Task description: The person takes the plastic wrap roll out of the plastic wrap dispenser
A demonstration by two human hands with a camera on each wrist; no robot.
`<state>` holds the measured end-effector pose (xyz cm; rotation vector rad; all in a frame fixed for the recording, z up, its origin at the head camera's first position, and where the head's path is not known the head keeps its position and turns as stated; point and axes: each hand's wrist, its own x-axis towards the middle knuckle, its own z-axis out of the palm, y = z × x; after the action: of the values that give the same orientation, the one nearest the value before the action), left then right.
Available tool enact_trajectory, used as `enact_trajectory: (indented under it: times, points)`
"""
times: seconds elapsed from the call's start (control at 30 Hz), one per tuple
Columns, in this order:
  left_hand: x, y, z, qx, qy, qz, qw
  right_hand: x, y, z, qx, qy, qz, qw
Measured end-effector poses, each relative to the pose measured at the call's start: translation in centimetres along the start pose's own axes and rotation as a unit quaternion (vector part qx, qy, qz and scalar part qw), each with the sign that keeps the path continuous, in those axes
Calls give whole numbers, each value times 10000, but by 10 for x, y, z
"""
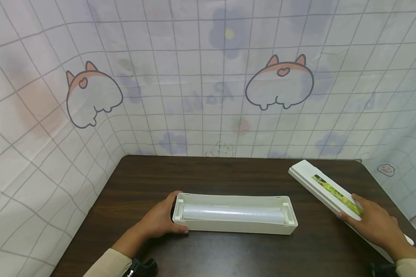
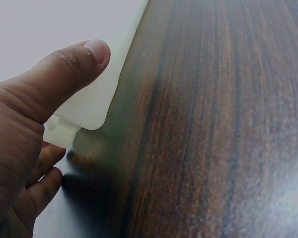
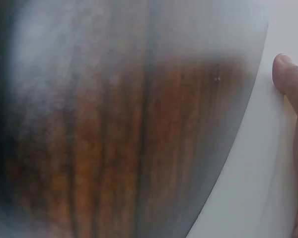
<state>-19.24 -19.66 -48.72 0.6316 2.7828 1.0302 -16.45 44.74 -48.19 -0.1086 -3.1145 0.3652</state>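
A long white cling film box (image 1: 235, 227) lies lidless on the table, with a roll of clear film (image 1: 233, 214) lengthwise inside. My left hand (image 1: 162, 218) grips its left end, thumb at the near side and fingers round the far corner. In the left wrist view, the thumb (image 2: 82, 62) presses flat on the box wall (image 2: 97, 106). Off to the right, my right hand (image 1: 378, 223) holds the box's white lid (image 1: 306, 175) across its width. A green and yellow label (image 1: 332, 192) runs along the lid's top. The right wrist view shows the thumb (image 3: 290, 79) against the lid's edge (image 3: 243, 168).
Both things are on a dark wood-grain table (image 1: 208, 173). A pale gridded cloth (image 1: 201, 127) with cartoon prints hangs behind the table and along both sides. A dark band (image 1: 142, 267) is strapped round the left wrist.
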Motion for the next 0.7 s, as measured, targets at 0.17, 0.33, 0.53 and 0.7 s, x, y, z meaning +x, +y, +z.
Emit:
enact_trajectory:
  times: [0.17, 0.33, 0.53, 0.7]
  points:
    - [-1, 1, -1, 2, 3, 9, 10000, 1, 0, 0, -11, -27, 12, 10000]
    - [-1, 1, -1, 13, 14, 10, 10000, -1, -2, -1, -192, 186, 26, 9996]
    - [0, 2, 0, 14, 21, 38, 10000, -5, -10, -7, -264, 570, -434, 9971]
    - [-1, 2, 1, 3, 75, 22, 10000, -4, -27, -16, -207, 814, -1061, 9908]
